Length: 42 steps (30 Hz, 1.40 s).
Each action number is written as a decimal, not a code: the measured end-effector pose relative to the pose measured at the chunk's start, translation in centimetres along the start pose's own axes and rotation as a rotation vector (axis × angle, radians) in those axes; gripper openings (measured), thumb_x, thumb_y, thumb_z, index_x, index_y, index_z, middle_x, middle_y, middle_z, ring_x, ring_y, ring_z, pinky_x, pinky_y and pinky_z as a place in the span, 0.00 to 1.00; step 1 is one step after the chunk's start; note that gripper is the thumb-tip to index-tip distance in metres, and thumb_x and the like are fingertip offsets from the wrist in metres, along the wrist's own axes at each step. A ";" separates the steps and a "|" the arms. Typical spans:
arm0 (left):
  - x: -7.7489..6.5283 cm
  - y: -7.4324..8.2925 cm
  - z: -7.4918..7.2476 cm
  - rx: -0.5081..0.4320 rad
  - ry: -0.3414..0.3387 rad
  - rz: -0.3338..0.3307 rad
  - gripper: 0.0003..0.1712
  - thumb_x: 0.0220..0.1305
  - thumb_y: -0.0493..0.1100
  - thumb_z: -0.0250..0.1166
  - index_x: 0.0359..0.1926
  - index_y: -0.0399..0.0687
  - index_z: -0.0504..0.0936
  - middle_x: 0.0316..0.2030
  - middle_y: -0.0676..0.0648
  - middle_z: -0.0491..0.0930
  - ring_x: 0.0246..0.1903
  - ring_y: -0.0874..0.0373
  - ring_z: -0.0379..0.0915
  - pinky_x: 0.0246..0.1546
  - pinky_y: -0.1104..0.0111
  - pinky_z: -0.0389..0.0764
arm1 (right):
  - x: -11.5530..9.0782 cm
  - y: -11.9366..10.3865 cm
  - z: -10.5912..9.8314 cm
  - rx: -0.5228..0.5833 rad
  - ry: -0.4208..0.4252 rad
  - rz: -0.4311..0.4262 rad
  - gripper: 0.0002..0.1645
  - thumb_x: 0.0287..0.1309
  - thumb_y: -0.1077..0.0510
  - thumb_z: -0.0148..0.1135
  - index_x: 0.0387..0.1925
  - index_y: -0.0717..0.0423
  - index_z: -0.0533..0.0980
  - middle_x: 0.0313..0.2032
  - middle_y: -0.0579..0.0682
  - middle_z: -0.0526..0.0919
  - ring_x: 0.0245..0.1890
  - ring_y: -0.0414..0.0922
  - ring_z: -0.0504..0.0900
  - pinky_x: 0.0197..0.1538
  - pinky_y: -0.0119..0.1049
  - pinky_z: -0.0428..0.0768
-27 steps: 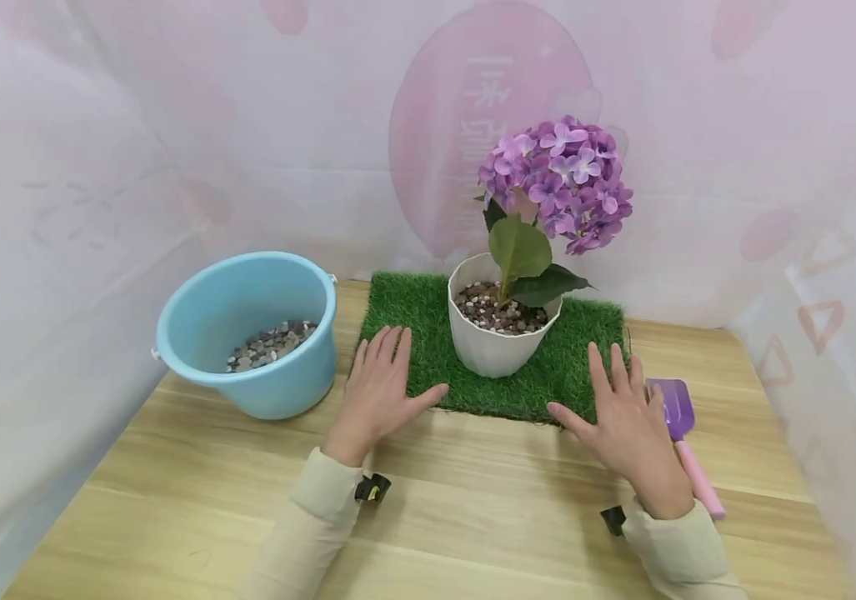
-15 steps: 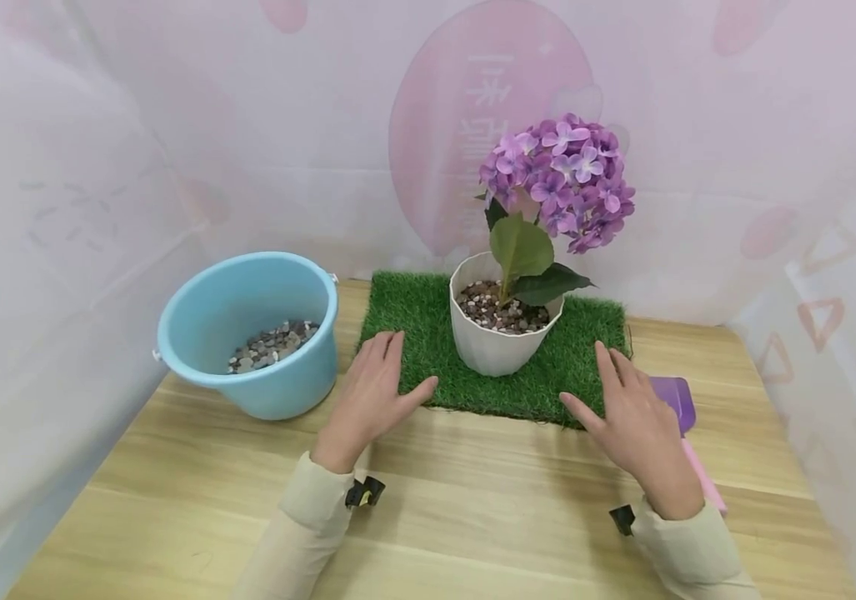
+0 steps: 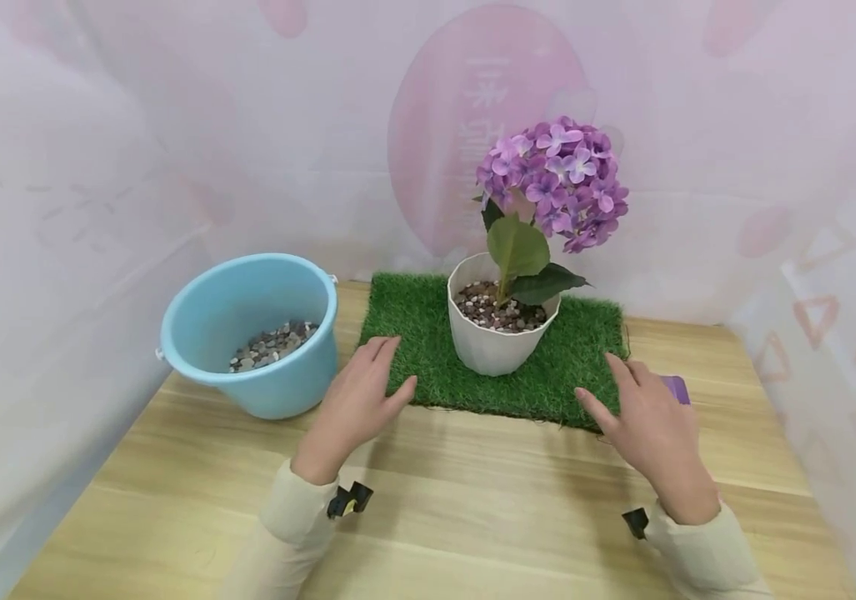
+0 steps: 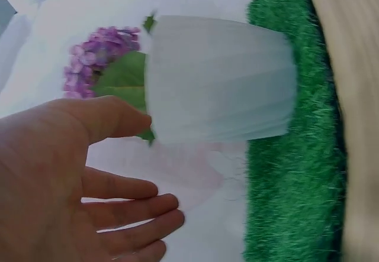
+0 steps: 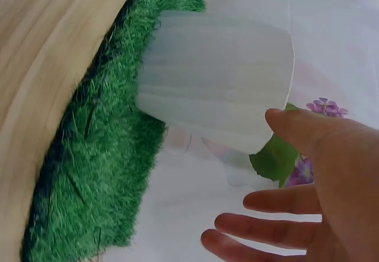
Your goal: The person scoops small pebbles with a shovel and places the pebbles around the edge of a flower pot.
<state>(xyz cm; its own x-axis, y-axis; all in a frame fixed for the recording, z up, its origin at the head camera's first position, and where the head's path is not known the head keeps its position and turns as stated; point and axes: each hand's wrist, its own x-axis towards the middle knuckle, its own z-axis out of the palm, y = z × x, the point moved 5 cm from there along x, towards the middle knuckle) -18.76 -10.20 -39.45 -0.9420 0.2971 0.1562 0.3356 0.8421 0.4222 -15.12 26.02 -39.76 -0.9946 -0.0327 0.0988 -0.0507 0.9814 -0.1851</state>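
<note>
To the left of a white flowerpot [image 3: 493,352], a light blue bucket [image 3: 285,396] stands upright on a wooden table [image 3: 473,525]. A layer of grey and brown pebbles [image 3: 272,346] lies in the bottom of the bucket. Between the bucket and the flowerpot, nearer the viewer than the pot, is a person's left hand [image 3: 354,393], palm down in the head view. Its fingers are relaxed and slightly bent, its thumb spread toward the pot, and it grasps nothing. A pale cream sleeve [image 3: 294,508] ends at that wrist, beside a small black device [image 3: 348,500].

The flowerpot itself stands upright on a rectangle of artificial grass [image 3: 420,350], well apart from both hands in the head view. White and brown pebbles [image 3: 491,312] fill it to below the rim. From them rises a hydrangea [image 3: 558,187] with purple blossoms and broad green leaves, its flower head leaning right of the pot. Behind the pot hangs a white and pink printed cloth [image 3: 307,158].

To the right of the flowerpot and nearer the viewer is the right hand [image 3: 654,417], released, fingers loosely bent and thumb pointing toward the pot. Beyond that hand, farther right of the pot, shows one corner of a purple shovel [image 3: 678,389], mostly hidden.
</note>
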 end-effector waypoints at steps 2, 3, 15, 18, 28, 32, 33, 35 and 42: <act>-0.6 0.1 -0.7 -0.036 -0.009 0.003 0.41 0.75 0.57 0.63 0.78 0.36 0.66 0.75 0.36 0.69 0.74 0.39 0.67 0.76 0.44 0.74 | -0.2 0.2 -0.4 0.019 0.037 -0.003 0.48 0.73 0.25 0.49 0.74 0.57 0.70 0.60 0.64 0.83 0.48 0.62 0.86 0.24 0.52 0.83; -0.9 0.1 -1.1 -0.053 -0.012 0.007 0.41 0.75 0.57 0.63 0.78 0.38 0.66 0.75 0.37 0.69 0.75 0.39 0.67 0.77 0.44 0.73 | -0.3 0.4 -0.6 0.041 0.062 -0.007 0.46 0.73 0.26 0.51 0.71 0.58 0.74 0.55 0.61 0.86 0.42 0.58 0.87 0.20 0.46 0.80; -4.1 0.0 -6.2 -0.185 0.105 0.149 0.37 0.74 0.50 0.67 0.77 0.40 0.67 0.72 0.39 0.73 0.70 0.40 0.72 0.73 0.42 0.77 | -2.6 2.5 -2.4 0.289 0.254 0.109 0.29 0.72 0.38 0.64 0.52 0.59 0.86 0.37 0.54 0.93 0.34 0.51 0.91 0.29 0.33 0.83; -4.8 -0.5 -7.4 -0.188 0.149 0.184 0.36 0.73 0.48 0.68 0.76 0.40 0.68 0.71 0.39 0.74 0.70 0.40 0.72 0.73 0.41 0.76 | -3.2 3.3 -2.5 0.296 0.245 0.151 0.29 0.71 0.36 0.64 0.50 0.58 0.87 0.37 0.55 0.93 0.34 0.51 0.91 0.31 0.34 0.85; -7.0 -2.9 -11.7 -0.149 0.289 0.205 0.38 0.67 0.38 0.71 0.75 0.40 0.70 0.70 0.37 0.75 0.68 0.38 0.72 0.67 0.34 0.75 | -4.8 6.3 -2.6 0.216 0.159 0.171 0.33 0.71 0.38 0.64 0.50 0.67 0.84 0.41 0.64 0.92 0.37 0.60 0.92 0.38 0.54 0.88; -7.1 -3.8 -12.8 -0.140 0.327 0.199 0.40 0.66 0.38 0.72 0.77 0.40 0.68 0.70 0.35 0.73 0.69 0.35 0.71 0.68 0.34 0.74 | -5.3 7.4 -2.7 0.198 0.159 0.175 0.31 0.68 0.40 0.68 0.49 0.68 0.84 0.40 0.64 0.92 0.36 0.59 0.91 0.36 0.52 0.87; -7.2 -4.1 -13.1 -0.139 0.335 0.192 0.41 0.66 0.38 0.72 0.77 0.40 0.68 0.71 0.34 0.73 0.69 0.34 0.70 0.68 0.34 0.73 | -5.4 7.6 -2.7 0.196 0.155 0.179 0.32 0.67 0.41 0.69 0.49 0.68 0.84 0.40 0.64 0.92 0.36 0.59 0.91 0.36 0.52 0.87; -7.3 -4.8 -13.6 -0.139 0.344 0.161 0.41 0.68 0.39 0.71 0.78 0.41 0.67 0.72 0.33 0.71 0.70 0.32 0.68 0.69 0.33 0.71 | -5.5 7.9 -2.6 0.188 0.143 0.190 0.33 0.67 0.40 0.69 0.50 0.69 0.83 0.40 0.65 0.91 0.37 0.60 0.91 0.38 0.54 0.87; -7.1 -8.4 -15.0 -0.154 0.332 0.022 0.40 0.74 0.42 0.65 0.80 0.37 0.61 0.75 0.26 0.64 0.75 0.25 0.58 0.73 0.26 0.61 | -6.1 9.3 -2.3 0.172 0.083 0.217 0.37 0.68 0.38 0.67 0.52 0.72 0.81 0.44 0.70 0.89 0.42 0.66 0.89 0.43 0.62 0.86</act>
<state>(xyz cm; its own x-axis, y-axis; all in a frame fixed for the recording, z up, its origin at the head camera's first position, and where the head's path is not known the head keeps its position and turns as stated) -14.80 -26.13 -30.67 -0.8895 0.1312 0.4377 0.3770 0.7519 0.5408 -9.31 35.83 -39.85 -0.9734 0.1968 0.1171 0.1406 0.9173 -0.3726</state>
